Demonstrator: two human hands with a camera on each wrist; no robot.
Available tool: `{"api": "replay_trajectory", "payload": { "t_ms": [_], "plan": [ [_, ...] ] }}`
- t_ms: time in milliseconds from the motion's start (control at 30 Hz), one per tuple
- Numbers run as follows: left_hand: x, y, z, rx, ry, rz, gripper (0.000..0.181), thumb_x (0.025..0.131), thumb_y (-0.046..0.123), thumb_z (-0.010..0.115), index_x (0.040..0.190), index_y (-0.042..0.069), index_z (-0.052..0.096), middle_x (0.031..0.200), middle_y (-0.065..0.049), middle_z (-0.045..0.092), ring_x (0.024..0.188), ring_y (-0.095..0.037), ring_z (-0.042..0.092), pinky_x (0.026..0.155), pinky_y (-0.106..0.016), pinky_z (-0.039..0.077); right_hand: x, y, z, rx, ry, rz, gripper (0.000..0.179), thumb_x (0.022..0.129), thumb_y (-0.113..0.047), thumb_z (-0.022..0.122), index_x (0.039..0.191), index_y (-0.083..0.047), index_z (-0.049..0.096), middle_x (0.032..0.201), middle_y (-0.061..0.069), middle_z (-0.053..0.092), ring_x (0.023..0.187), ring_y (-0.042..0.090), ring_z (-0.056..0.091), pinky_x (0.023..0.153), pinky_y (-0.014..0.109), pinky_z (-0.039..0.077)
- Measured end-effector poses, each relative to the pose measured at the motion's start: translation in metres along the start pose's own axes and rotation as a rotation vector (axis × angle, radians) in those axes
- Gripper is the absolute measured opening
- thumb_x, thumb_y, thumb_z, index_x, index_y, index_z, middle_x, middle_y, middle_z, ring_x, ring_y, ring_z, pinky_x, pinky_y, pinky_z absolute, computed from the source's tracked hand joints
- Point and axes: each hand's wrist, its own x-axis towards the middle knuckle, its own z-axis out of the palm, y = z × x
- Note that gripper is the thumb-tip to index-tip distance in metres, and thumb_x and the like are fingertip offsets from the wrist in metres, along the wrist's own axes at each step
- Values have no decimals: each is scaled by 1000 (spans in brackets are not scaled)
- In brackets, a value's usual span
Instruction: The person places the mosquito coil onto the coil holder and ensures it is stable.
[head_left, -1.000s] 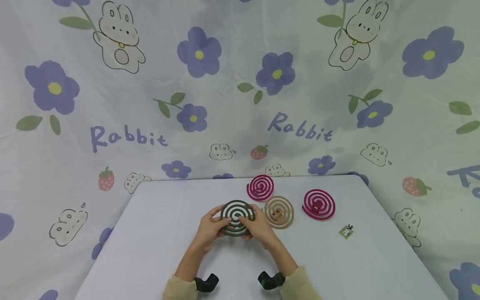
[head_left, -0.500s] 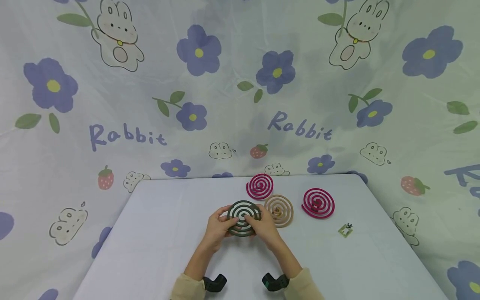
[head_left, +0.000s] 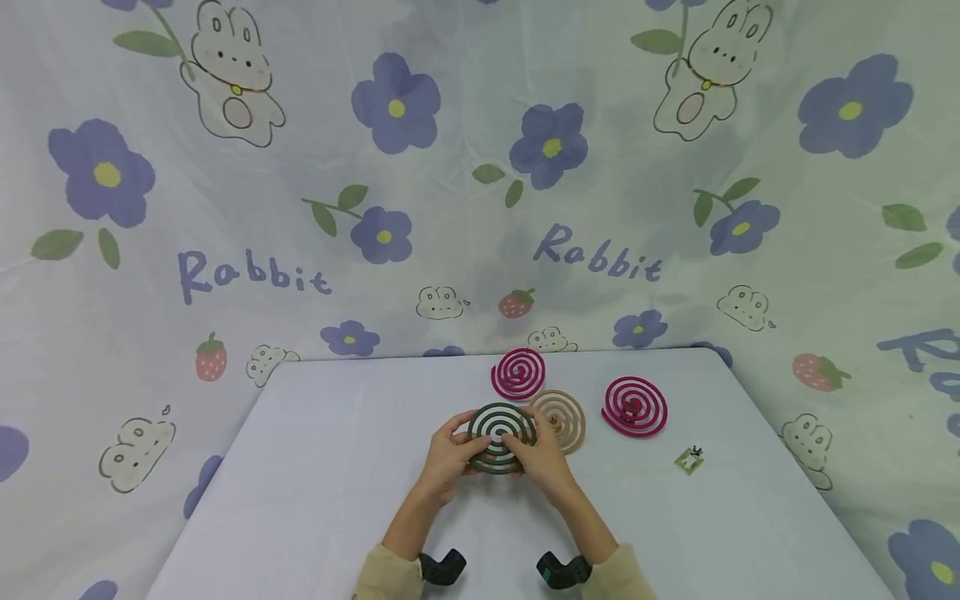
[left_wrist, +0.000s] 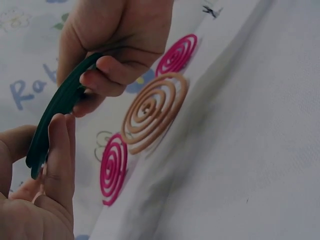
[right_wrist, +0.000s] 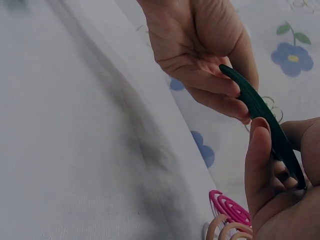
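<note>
Both hands hold a dark green mosquito coil [left_wrist: 60, 107] between them, raised above the white table and tilted to face the head camera. My left hand [head_left: 447, 460] pinches its left edge, thumb on the front face and fingers behind. On the opposite edge, my right hand [head_left: 549, 468] grips it the same way, the two thumbs near the centre. Each wrist view shows the coil nearly edge-on, slightly bowed. Just behind the right hand lies a tan mosquito coil [head_left: 556, 423], partly covered by the fingers in the head view.
A pink mosquito coil [head_left: 519, 372] lies near the table's back edge, and another pink mosquito coil [head_left: 634, 407] lies farther right. A small flat square metal piece [head_left: 688, 461] with a dark tip rests at the right. Behind the table [head_left: 315, 500] hangs a rabbit-print cloth [head_left: 450, 192].
Both hands have shifted right together with the green coil, which keeps its tilt. The right hand now overlaps more of the tan coil in the head view.
</note>
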Motion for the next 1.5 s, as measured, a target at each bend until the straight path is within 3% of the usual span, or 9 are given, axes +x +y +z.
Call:
{"api": "replay_trajectory", "payload": {
  "t_ms": [333, 467, 733, 1000, 1267, 1500],
  "plan": [
    [7, -8, 11, -8, -23, -2, 60, 88, 6, 71, 142, 6, 44, 103, -18, 69, 77, -25, 70, 61, -34, 58, -3, 5, -11, -16, 56, 13, 60, 93, -11, 66, 144, -4, 37, 127, 26, 47, 90, 28, 60, 52, 37, 55],
    [9, -8, 18, 4, -25, -8, 59, 88, 6, 71, 141, 7, 46, 102, -18, 70, 76, -24, 70, 59, -34, 57, -6, 3, -15, -18, 78, 22, 57, 92, -10, 67, 142, -2, 39, 120, 25, 54, 86, 25, 61, 53, 37, 55],
    [12, -11, 30, 11, -65, -10, 59, 87, 6, 73, 140, 6, 47, 101, -19, 70, 72, -22, 70, 56, -32, 57, -11, 6, -27, -7, 108, 56, 39, 91, -11, 68, 122, 2, 49, 96, 14, 66, 71, 22, 65, 55, 42, 56],
    [14, -13, 46, 12, -99, -37, 51, 87, 9, 73, 131, -1, 50, 102, -18, 69, 80, -27, 71, 62, -33, 58, -17, 10, -43, 20, 127, 52, 42, 91, -11, 69, 125, 3, 49, 99, 16, 66, 77, 24, 65, 56, 45, 56],
    [19, -14, 67, -28, -159, -38, 44, 86, 7, 73, 124, -4, 53, 102, -17, 70, 79, -25, 71, 61, -33, 57, -27, 5, -60, -4, 185, 94, 42, 92, -12, 69, 126, 2, 49, 92, 17, 65, 68, 24, 65, 57, 47, 55],
    [23, -18, 83, -28, -186, -31, 45, 86, 7, 74, 124, -2, 54, 104, -15, 70, 83, -27, 70, 62, -34, 58, -23, 26, -77, 19, 224, 107, 44, 90, -15, 71, 125, 1, 49, 93, 17, 66, 66, 25, 64, 53, 47, 55]
  ]
}}
